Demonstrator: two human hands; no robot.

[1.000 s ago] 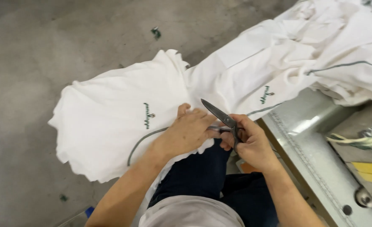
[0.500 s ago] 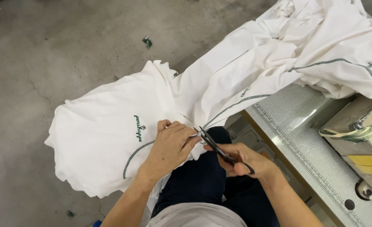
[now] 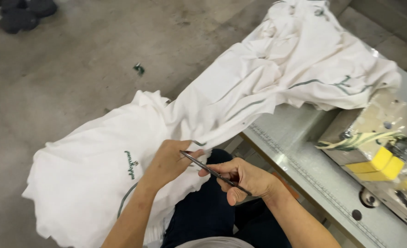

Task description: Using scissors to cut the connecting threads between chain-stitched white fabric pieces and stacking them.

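Note:
My left hand (image 3: 166,161) pinches the edge of a white garment (image 3: 93,170) with green piping and a small green mark, spread over my lap and hanging toward the floor. My right hand (image 3: 245,178) holds a pair of thin metal snips (image 3: 209,171), their tip reaching the cloth right at my left fingers. The white cloth runs up to the right into a heap of white garments (image 3: 304,59) lying on the grey machine table (image 3: 295,151).
A sewing machine (image 3: 382,151) wrapped in clear film, with yellow parts, stands at the right on the table. Grey concrete floor (image 3: 65,78) lies to the left, with a small dark scrap (image 3: 139,69) and dark objects (image 3: 24,11) at the top left corner.
Both hands have shifted down and left with the garment. The snips, earlier raised with tip pointing up-left, now lie lower with the tip at the cloth edge by my left fingers.

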